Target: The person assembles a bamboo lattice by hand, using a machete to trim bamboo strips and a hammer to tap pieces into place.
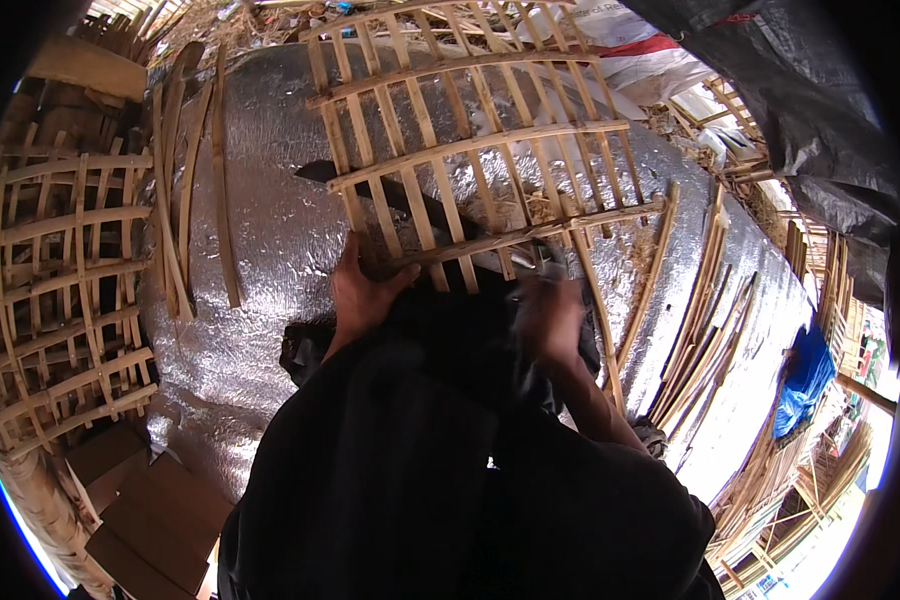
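A bamboo lattice (475,150) of lengthwise slats and crosswise strips lies in front of me, its nearest strip close to my body. My left hand (363,292) grips its near left corner, thumb along the nearest strip. My right hand (552,312) is by the near edge, right of the middle, blurred by motion. It looks closed, and a small metallic glint shows just above it; what it holds cannot be made out. A long dark flat piece (315,171) runs slantwise beneath the slats.
Silvery foil sheeting (270,210) spreads under the lattice. Loose bamboo strips (225,190) lie left, with more strips (700,330) at right. Another lattice (65,290) stands far left above a brown cardboard box (160,525). Dark tarpaulin (820,120) hangs upper right; a blue plastic sheet (803,380) lies below it.
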Motion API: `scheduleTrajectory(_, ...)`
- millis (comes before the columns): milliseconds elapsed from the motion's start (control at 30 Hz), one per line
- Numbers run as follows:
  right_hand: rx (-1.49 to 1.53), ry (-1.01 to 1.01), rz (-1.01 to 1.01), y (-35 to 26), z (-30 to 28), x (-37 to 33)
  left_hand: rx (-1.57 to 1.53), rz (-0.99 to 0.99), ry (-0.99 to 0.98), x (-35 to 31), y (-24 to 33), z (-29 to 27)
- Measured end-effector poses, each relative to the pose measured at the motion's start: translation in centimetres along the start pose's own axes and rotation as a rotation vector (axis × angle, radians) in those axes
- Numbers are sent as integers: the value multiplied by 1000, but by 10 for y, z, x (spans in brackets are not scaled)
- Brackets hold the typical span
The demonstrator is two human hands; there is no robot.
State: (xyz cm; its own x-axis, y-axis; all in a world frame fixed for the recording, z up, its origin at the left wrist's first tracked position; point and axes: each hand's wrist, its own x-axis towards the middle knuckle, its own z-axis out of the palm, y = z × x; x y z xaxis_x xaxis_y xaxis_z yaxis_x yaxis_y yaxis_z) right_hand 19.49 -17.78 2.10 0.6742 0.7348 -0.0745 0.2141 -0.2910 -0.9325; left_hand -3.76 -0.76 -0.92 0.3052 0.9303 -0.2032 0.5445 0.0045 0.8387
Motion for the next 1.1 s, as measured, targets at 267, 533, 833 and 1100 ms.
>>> scheduleTrajectory(267,-771,-271,-272,-14,16,10,-67,33,4,3,3,0)
scheduleTrajectory(533,-830,-324,-275,-6,13,25,-39,71,25,5,4,3)
scheduleTrajectory(833,-1052,-216,-664,-12,-9,42,-265,-23,-28,3,16,-4)
scheduleTrajectory(1100,-712,-49,-467,-10,-20,35,20,61,67,1,1,0)
